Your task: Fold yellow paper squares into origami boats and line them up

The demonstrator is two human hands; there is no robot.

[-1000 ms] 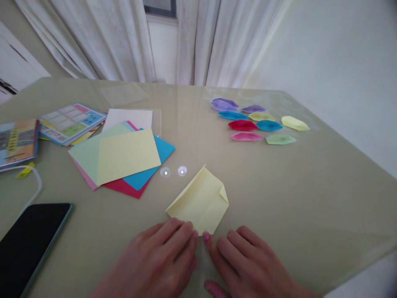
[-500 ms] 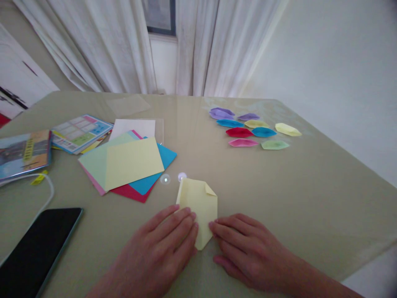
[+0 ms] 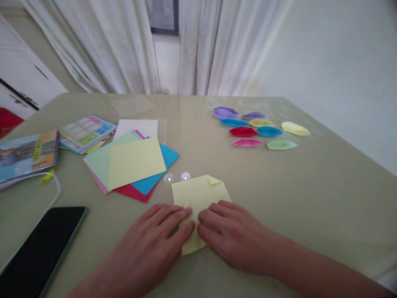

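A pale yellow paper (image 3: 201, 192) lies on the table in front of me, with a small corner folded over at its upper right. My left hand (image 3: 158, 240) rests on its lower left part, fingers close together and pointing right. On the lower right part lies my right hand (image 3: 229, 236), its fingers bent and pressed together on the paper. The two hands' fingertips nearly meet near the paper's middle. Both hands partly cover the sheet, so its side edges are hidden there.
Coloured sheets (image 3: 136, 161) are stacked at the left, beside booklets (image 3: 87, 132) and a picture-covered pack (image 3: 27, 155). A black phone (image 3: 43, 248) with a white cable (image 3: 57, 186) lies nearer. Several folded paper pieces (image 3: 243, 131) sit at the back right.
The yellow paper has turned and looks wider, its left side opened out. My right hand has moved left onto it. The view has shifted slightly left.
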